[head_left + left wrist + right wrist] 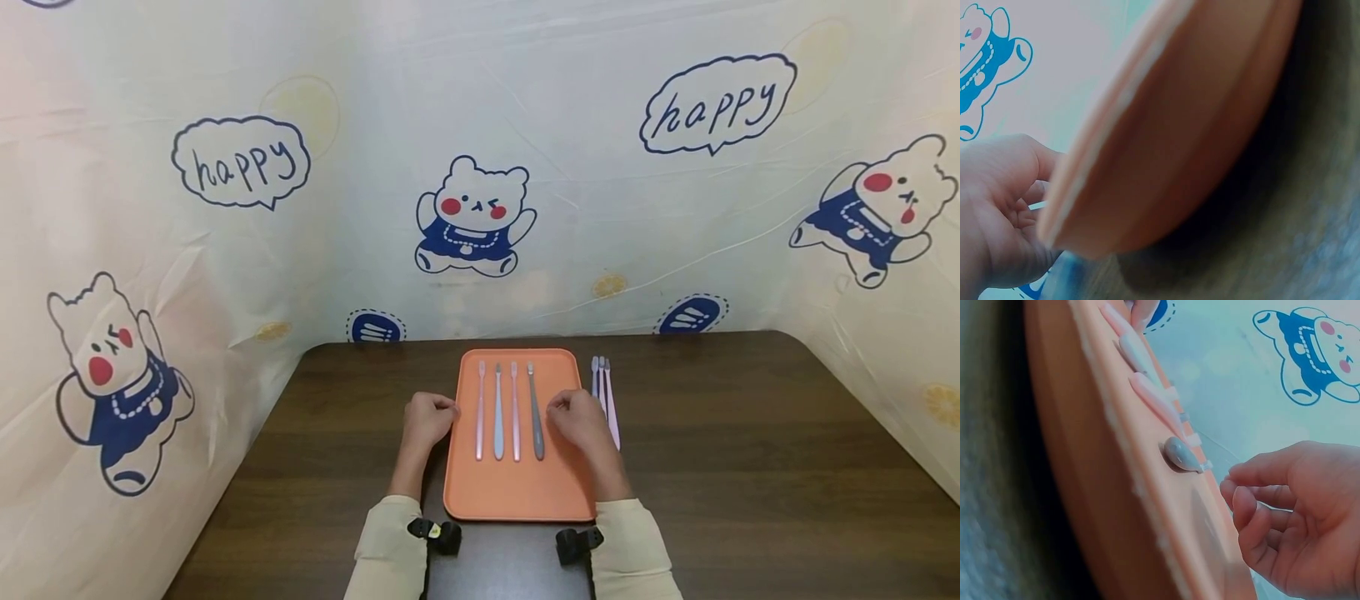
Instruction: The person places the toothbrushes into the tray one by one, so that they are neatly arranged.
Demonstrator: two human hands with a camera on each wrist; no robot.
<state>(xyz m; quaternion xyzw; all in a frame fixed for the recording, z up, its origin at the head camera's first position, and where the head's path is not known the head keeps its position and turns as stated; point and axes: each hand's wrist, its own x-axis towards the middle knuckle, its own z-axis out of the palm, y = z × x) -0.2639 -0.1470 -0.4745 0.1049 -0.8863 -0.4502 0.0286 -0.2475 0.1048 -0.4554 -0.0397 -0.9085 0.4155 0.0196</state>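
An orange tray (pixel 519 493) lies on the table with several toothbrushes side by side, heads toward the far end. From left they are a pink toothbrush (pixel 480 425), a light blue toothbrush (pixel 498 427), another pink toothbrush (pixel 516 427) and a grey toothbrush (pixel 537 427). My left hand (pixel 429 419) is at the tray's left rim; whether it pinches the rim is hidden in the left wrist view. Beside the grey toothbrush, over the tray's right side, my right hand (pixel 582 419) has loosely bent fingers and nothing visible between them.
Right of the tray lie three more toothbrushes (pixel 612 417) close together, partly behind my right hand. The dark wooden table (pixel 750 450) extends to both sides. A printed curtain (pixel 585 208) hangs along the back and sides.
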